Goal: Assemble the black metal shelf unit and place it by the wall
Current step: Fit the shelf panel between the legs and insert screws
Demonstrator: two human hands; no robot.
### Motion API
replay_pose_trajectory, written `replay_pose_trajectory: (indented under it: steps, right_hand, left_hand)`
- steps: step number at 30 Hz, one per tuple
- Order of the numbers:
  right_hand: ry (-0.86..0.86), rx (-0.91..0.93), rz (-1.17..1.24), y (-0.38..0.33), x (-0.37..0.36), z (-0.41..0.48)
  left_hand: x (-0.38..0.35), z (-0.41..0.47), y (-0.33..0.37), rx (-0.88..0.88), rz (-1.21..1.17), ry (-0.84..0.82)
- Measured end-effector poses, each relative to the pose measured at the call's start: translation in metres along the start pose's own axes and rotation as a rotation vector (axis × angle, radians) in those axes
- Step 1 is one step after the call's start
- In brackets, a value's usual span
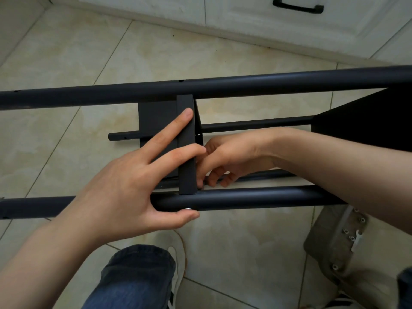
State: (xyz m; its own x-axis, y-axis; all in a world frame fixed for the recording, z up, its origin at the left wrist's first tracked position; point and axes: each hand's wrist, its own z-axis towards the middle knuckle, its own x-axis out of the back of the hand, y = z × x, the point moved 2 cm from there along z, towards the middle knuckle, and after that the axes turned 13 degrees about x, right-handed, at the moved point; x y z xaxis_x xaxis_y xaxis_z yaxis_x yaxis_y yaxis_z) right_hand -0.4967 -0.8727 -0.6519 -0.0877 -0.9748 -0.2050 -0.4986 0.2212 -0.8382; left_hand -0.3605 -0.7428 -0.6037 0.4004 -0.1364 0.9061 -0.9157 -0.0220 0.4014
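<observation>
The black metal shelf unit lies on its side across the tiled floor. Its near pole (256,197) and far pole (223,86) run left to right. A black shelf panel (186,139) stands edge-on between them. My left hand (133,181) grips the near pole: two straight fingers press on the panel's edge and the thumb presses a silver screw head (188,208) under the pole. My right hand (225,161) reaches in from the right behind the panel, its curled fingers at the joint; what they pinch is hidden. A second shelf panel (367,121) sits at the right.
White cabinets (245,16) with a black handle (297,7) run along the back. A clear plastic bag (334,248) with several screws and a white part lies on the floor at the lower right. My jeans-clad knee (138,277) and a white shoe are below.
</observation>
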Motion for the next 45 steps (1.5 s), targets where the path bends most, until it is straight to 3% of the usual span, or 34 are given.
replay_pose_trajectory:
  steps: [10,16,23,28,31,38,45]
  right_hand:
    - [0.031,0.050,-0.063,0.004,-0.002,0.004]
    - [-0.008,0.081,0.070,0.005,0.000,0.000]
    - [0.100,0.077,0.064,0.007,-0.014,-0.002]
    - [0.290,0.108,-0.107,-0.002,-0.024,-0.012]
    - [0.389,0.114,-0.243,-0.017,-0.024,-0.026]
    - [0.385,0.101,-0.582,-0.033,-0.034,-0.049]
    - [0.401,0.105,-0.643,-0.028,-0.046,-0.063]
  left_hand:
    - [-0.001,0.000,-0.002,0.004,0.011,-0.011]
    - [-0.002,0.000,-0.002,0.012,-0.013,-0.026]
    - [-0.003,-0.006,-0.002,-0.006,0.000,-0.054]
    - [0.005,-0.002,0.000,0.006,0.018,-0.075]
    - [0.012,0.001,0.005,0.102,0.105,-0.145]
    - [0.035,0.011,0.033,0.254,0.481,-0.351]
    - [0.042,0.002,0.042,0.274,0.516,-0.348]
